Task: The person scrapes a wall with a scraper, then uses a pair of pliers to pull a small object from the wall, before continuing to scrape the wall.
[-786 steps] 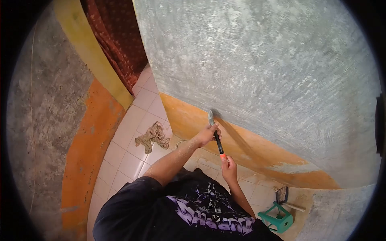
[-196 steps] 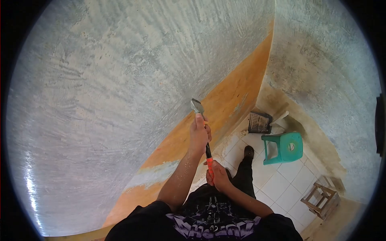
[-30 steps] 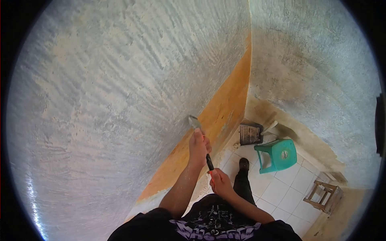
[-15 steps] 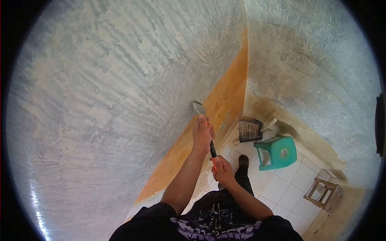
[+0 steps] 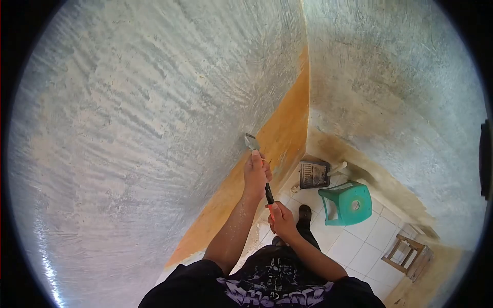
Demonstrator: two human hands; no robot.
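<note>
A long-handled scraper (image 5: pixel 269 193) with a black and red handle is held in both hands. My left hand (image 5: pixel 257 173) is closed round its upper part, just below the metal blade (image 5: pixel 251 141). Lower on the handle, my right hand (image 5: pixel 281 219) is wrapped round the red end. The blade lies at the grey, streaky wall (image 5: pixel 154 118), a little above the orange band (image 5: pixel 280 123); whether it touches the surface cannot be told.
On the white tiled floor (image 5: pixel 346 249) stand a green plastic stool (image 5: pixel 354 205) and a small wooden stool (image 5: pixel 404 254). A black tray (image 5: pixel 314 174) with a roller (image 5: pixel 337 168) beside it lies near the corner. A second wall (image 5: pixel 390 87) rises at the right.
The camera view has shifted slightly, so the stools and tray appear lower and further left. The blade appears slightly lower in view. Both hands keep their hold on the scraper.
</note>
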